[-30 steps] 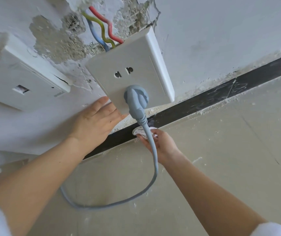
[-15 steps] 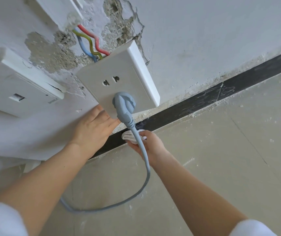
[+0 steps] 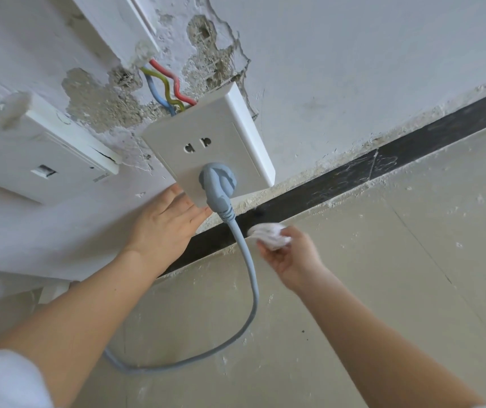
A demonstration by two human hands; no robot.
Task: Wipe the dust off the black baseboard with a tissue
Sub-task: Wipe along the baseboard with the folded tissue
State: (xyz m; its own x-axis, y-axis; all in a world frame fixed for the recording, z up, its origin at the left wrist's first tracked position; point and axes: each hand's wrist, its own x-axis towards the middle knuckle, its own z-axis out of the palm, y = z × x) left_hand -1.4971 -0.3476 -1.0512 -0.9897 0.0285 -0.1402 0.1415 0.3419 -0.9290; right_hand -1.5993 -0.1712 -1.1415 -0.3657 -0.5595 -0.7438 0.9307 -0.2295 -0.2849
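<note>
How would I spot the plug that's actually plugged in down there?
Start at the black baseboard running along the foot of the wall, then look just above it to the white socket box standing out from the crumbled plaster. The grey plug sits in its lower holes, its grey cable looping onto the floor; the two holes above it are empty.

There is only one view, from the person's head. It looks forward and steeply down, close to the wall (image 3: 353,69), where the black baseboard (image 3: 338,184) meets the floor (image 3: 397,290). Both forearms enter from below.
</note>
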